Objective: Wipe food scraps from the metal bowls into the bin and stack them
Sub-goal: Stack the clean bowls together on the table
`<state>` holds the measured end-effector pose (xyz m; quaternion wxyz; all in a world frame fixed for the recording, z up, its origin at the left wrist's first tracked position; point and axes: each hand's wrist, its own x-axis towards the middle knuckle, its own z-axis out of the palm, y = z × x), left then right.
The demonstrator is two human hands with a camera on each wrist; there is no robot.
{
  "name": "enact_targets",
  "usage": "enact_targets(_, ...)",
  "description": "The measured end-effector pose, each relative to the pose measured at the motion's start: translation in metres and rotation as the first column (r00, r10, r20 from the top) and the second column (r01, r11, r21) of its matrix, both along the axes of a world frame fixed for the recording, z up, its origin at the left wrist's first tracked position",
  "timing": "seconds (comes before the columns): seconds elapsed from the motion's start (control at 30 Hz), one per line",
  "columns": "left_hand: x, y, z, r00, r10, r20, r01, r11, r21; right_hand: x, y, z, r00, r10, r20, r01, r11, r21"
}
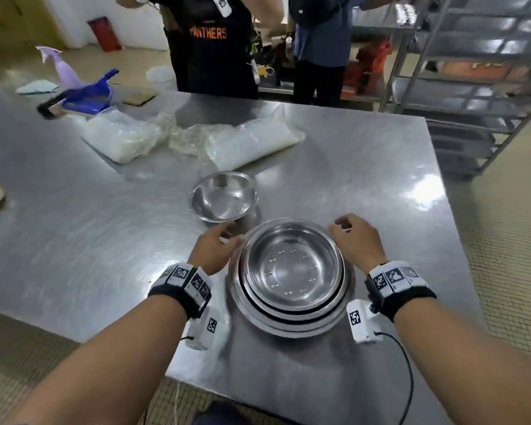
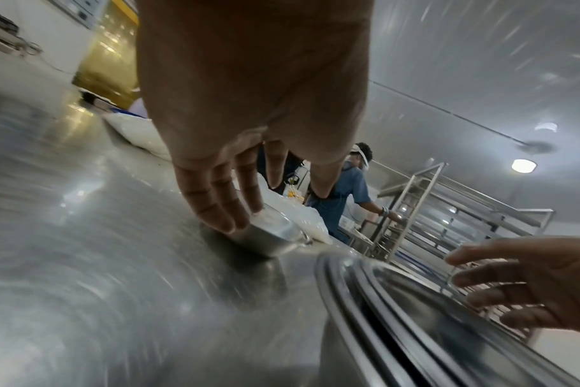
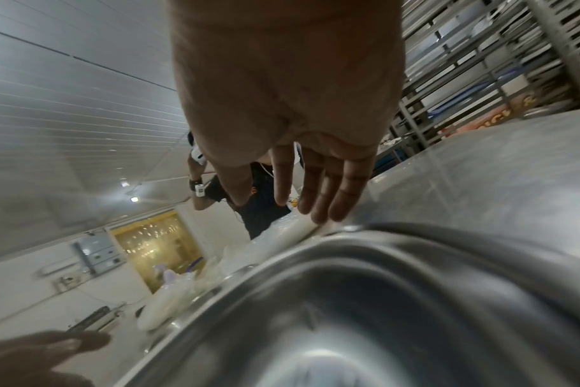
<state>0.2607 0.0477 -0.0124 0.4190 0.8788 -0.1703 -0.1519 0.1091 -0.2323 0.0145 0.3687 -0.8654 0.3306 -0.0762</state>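
Bowls (image 1: 292,271) nested; single bowl (image 1: 224,196) beyond

Bright overhead light; white glare patch on the steel table (image 1: 423,191) at right. Wrist views smeared with motion blur, strongly bent at edges. Ceiling lamp (image 2: 523,165) blown out.

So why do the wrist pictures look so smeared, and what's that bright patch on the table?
Head view: mostly sharp; the bright patch on the steel table is glare from a ceiling light, and the rack leans from lens distortion. Left wrist view: the tabletop streaks with motion blur, while the left hand stays fairly crisp. Right wrist view: the stacked metal bowls are blurred.
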Motion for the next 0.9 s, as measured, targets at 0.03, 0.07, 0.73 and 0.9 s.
enact_targets(0.03, 0.004, 0.003, 0.002, 0.999, 0.043, -0.007, -0.043, 0.999, -0.002, 0.014, 0.001, 0.006, 0.999, 0.046, 0.008, -0.046, 0.999, -0.004)
enact_targets(0.07, 0.009, 0.008, 0.004, 0.997, 0.079, -0.017, -0.079, 0.997, 0.002, 0.027, 0.004, 0.013, 0.996, 0.092, 0.006, -0.092, 0.996, -0.001)
enact_targets(0.73, 0.191, 0.045, -0.038, 0.873, 0.139, -0.469, -0.238, 0.958, -0.16, 0.258, 0.072, -0.02, 0.902, 0.201, -0.382, -0.114, 0.965, 0.237)
enact_targets(0.9, 0.201, 0.044, -0.036, 0.825, 0.019, -0.565, -0.208, 0.939, -0.273, 0.273, 0.082, -0.023, 0.955, 0.096, -0.279, 0.02, 0.922, 0.387)
